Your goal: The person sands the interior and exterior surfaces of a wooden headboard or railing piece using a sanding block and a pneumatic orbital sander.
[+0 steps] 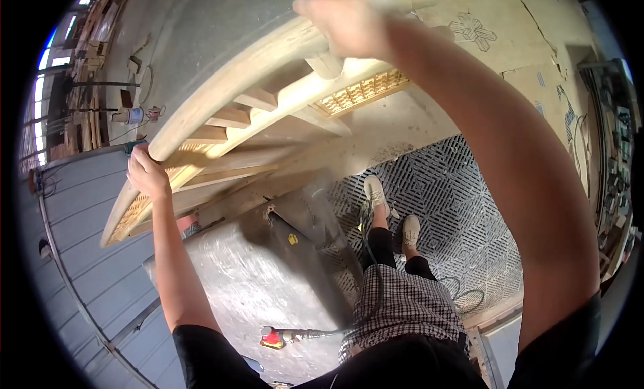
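Observation:
A large piece of pale unfinished wooden furniture [231, 73] is raised and tilted in front of me, with a long curved rail, short crosspieces and a carved lattice panel [362, 93]. At its left end my left hand [149, 173] is closed round the frame beside the rounded end of the rail. Farther up and to the right, my right hand [345, 20] grips the curved rail, its outline partly smeared by motion. The right hand's fingertips lie over the rail's far side. Part of the frame's underside is in shadow.
Below the frame stands a worn metal-topped bench [241, 281] bearing a red and yellow air sander [273, 338] with a hose. A black patterned mat [449, 208] lies under my feet. Stacked timber [87, 73] stands at far left; shelving with small items [620, 147] is at right.

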The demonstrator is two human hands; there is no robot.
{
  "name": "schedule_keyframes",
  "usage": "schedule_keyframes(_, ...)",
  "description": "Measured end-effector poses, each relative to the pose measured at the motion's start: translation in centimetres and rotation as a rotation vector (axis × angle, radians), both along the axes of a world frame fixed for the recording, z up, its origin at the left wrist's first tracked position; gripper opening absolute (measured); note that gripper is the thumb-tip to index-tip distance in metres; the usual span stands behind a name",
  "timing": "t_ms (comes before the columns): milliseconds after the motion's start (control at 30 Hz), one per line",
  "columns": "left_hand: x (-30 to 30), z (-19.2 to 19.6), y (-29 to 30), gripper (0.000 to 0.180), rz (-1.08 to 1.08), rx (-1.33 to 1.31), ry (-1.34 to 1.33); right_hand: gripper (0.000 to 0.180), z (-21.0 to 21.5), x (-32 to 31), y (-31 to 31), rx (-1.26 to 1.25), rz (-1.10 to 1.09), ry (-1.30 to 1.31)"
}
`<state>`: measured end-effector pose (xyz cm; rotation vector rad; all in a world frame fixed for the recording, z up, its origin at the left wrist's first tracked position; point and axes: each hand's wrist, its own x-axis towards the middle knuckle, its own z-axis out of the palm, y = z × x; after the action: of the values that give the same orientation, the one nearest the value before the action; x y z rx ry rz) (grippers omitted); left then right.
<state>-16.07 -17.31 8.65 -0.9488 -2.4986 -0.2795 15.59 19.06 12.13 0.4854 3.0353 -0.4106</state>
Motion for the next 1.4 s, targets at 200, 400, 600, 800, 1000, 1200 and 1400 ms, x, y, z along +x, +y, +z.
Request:
schedule_keyframes(200,3.5,2.3,-1.7,0.053,0.033,0.018,0.029,0.016,-0.9,2.8,-1.5,0.143,0.015,0.395)
schedule_keyframes(400,6.4,3.9,-2.5,0.056,0.062,-0.038,-0.041,0.022,0.5,5.3,-2.9,0.153,0.002,0.412)
schedule_keyframes(600,8.2,4.2,-3.4,0.052,0.006,-0.021,0.012,0.029,1.0,7.2,-4.3,0.144,-0.03,0.299)
schedule_keyframes(800,10.0,4.9,-3.8,0.044,-0.018,-0.001,0.039,0.027,1.1,8.2,-5.7,0.165,-0.067,0.276)
schedule_keyframes(1000,11.9,4.2,-6.0,0.041,-0.052,-0.019,0.047,0.016,1.1,10.2,-8.2,0.12,-0.096,0.344)
schedule_keyframes(1200,12.4,4.1,-8.9,0.021,-0.16,-0.114,0.163,0.019,1.0,11.5,-10.1,0.152,-0.101,0.073)
schedule_keyframes(1400,19.5,8.2,-15.8,0.04,-0.183,0.168,-0.244,0.06,1.5,15.5,-15.4,0.14,-0.187,-0.008)
